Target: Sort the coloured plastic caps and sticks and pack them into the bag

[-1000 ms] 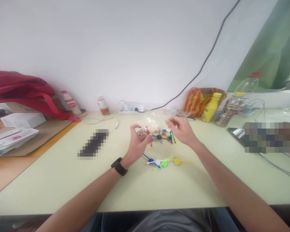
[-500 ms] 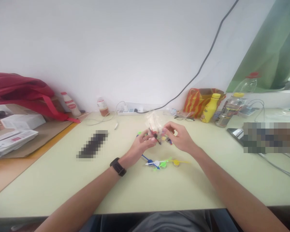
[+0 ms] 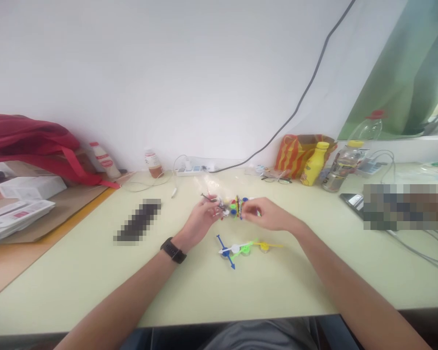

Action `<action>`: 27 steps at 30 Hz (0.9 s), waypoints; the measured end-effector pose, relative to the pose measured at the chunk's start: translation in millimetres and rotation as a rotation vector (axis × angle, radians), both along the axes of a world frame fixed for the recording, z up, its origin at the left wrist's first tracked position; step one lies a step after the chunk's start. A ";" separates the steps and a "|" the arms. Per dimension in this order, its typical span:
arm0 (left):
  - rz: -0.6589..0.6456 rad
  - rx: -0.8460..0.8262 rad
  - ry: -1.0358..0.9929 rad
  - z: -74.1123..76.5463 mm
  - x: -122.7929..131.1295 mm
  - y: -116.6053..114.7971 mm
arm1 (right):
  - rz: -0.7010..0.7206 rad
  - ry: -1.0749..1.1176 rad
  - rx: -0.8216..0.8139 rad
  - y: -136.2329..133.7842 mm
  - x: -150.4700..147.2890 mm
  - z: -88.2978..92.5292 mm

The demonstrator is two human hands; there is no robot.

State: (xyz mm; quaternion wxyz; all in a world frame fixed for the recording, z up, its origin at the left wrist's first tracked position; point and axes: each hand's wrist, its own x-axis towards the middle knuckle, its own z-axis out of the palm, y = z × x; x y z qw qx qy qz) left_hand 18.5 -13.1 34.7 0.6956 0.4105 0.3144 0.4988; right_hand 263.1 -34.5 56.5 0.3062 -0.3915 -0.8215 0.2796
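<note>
My left hand (image 3: 200, 218), with a black watch on its wrist, has its fingers closed on a black arrow spinner (image 3: 209, 198); a clear plastic bag (image 3: 213, 182) lies just behind it. Between the hands is a cluster of small coloured spinner pieces (image 3: 233, 209), partly covered by fingers. My right hand (image 3: 264, 212) pinches at the right side of this cluster; what sits in its fingertips is too small to make out. Nearer to me on the table, several arrow spinners lie in an overlapping row: blue (image 3: 225, 252), white (image 3: 235, 249), green (image 3: 246, 250) and yellow (image 3: 264, 246).
A blurred-out dark object (image 3: 137, 221) lies left on the table (image 3: 190, 296). Along the wall stand a power strip (image 3: 190, 170), glasses (image 3: 277, 179), a striped bag (image 3: 290, 155), a yellow bottle (image 3: 314, 164) and clear bottles (image 3: 341, 167). A phone (image 3: 351, 201) and cables are at right.
My hands have moved apart slightly, the left one shifting left with the black spinner. The small pieces between them are more exposed. The blue spinner in the row now shows fully.
</note>
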 end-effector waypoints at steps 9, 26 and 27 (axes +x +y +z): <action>0.131 0.068 0.191 -11.7 -2.0 4.7 | 0.277 -0.088 0.002 -23.1 -40.6 -17.6; 0.040 0.195 0.344 -13.7 0.5 2.6 | 0.119 0.300 -0.130 -29.4 -64.3 -16.3; 0.042 0.215 0.369 -13.2 0.4 2.4 | 0.115 0.332 -0.126 -30.5 -64.1 -13.7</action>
